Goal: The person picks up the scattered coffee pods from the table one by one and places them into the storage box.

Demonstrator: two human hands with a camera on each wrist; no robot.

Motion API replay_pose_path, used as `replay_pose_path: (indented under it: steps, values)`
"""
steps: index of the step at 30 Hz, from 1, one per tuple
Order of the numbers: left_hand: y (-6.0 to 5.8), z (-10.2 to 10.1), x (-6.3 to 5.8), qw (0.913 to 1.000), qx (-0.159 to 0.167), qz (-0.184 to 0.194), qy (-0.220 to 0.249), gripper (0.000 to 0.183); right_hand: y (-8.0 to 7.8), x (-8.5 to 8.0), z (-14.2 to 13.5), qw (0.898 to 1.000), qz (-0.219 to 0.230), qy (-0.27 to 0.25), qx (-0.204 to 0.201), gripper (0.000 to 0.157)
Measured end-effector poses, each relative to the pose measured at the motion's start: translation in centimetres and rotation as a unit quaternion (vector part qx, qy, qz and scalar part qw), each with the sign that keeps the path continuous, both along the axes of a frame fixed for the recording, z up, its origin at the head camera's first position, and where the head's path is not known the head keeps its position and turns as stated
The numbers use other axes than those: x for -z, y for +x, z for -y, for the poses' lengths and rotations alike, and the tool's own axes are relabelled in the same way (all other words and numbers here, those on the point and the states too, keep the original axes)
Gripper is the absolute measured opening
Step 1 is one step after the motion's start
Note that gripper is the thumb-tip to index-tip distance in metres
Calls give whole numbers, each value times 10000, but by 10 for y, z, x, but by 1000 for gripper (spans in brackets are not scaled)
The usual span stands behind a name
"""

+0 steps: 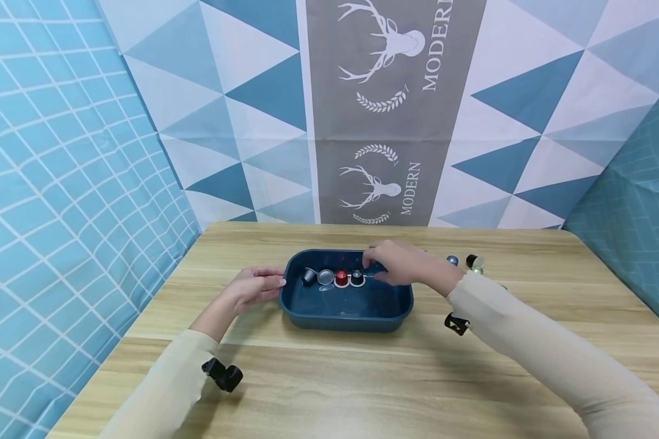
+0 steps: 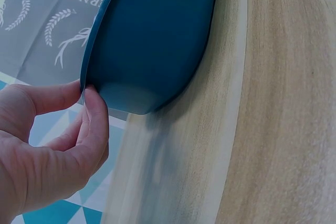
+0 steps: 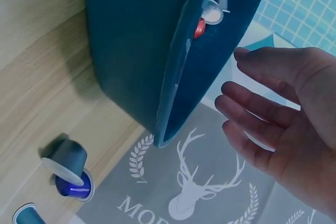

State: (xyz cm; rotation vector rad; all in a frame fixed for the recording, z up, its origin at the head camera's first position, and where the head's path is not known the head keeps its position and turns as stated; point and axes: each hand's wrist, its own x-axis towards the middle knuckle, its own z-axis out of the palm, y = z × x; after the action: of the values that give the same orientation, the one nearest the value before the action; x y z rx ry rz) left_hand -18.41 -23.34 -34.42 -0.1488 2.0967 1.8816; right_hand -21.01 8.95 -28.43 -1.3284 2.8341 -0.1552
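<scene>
Head view: dark blue tray, one, on the table before me, long axis running left to right. Capsules inside, in a row along that axis, nearer the far wall: dark tipped capsule, silver-faced capsule, red capsule, black capsule.

Key relation: the black capsule ends the row and lies just left of my right hand, which is the nearer hand to it; my left hand is nearest the tipped one.

Grip, right: over the tray's right end, fingers and thumb apart, nothing seen between them. Grip, left: thumb and fingers pinching the tray's left rim.

Outside the tray, beyond my right wrist: blue capsule, dark capsule, partly hidden green items.

Surface: wood-grain table. Room: deer-print backdrop behind; blue gridded cloth at left.
</scene>
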Motion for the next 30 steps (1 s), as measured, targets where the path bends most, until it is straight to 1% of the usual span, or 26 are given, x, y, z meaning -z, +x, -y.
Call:
replay_pose_path:
  steps: [6, 11, 21, 30]
  values:
    - [-1, 1, -1, 10000, 11, -30, -17, 46, -1, 1, -12, 9994, -148, -282, -105, 20]
    - [-1, 0, -1, 10000, 15, -15, -31, 46, -1, 2, -21, 9989, -140, -431, -98, 21]
    - [-1, 0, 1, 10000, 2, -20, -87, 46, -1, 7, -36, 9973, -331, -653, 100, 22]
    - [-1, -1, 1, 9999, 10, -40, -104, 47, -4, 19, -48, 9939, -496, -951, 266, 22]
